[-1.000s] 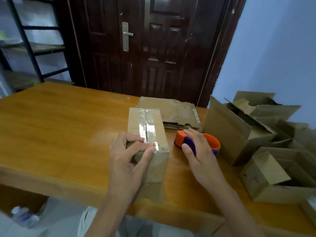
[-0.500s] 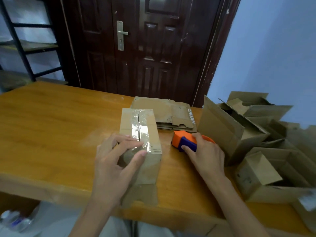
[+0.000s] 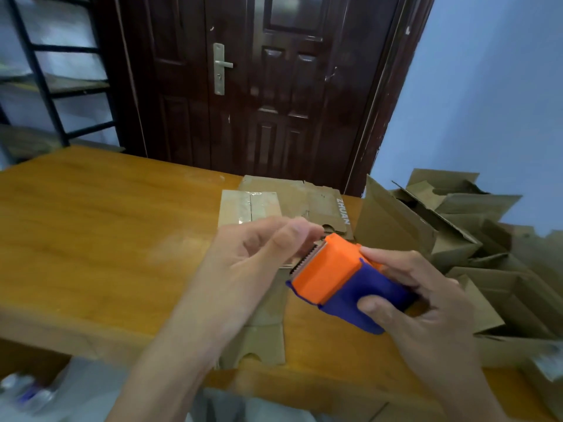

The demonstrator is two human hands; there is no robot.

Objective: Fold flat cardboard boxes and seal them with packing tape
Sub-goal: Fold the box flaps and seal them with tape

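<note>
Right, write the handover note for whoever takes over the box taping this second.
Right hand: grips the tape dispenser, lifted off the table.
Left hand: fingertips at the dispenser's toothed edge; whether it pinches tape is unclear.
Box in progress: on the table behind the hands, one face already taped along its seam.
Flat cardboard stack: behind it, still to fold.
Folded boxes: piled at right.

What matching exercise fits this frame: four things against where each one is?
Things:
1. tape dispenser
2. taped box
3. flat cardboard stack
4. pile of open boxes

Places:
A. right end of the table
B. lying flat behind the taped box
C. gripped in the right hand
D. on the table, beyond the left hand

Pairs: 1-C, 2-D, 3-B, 4-A
</note>
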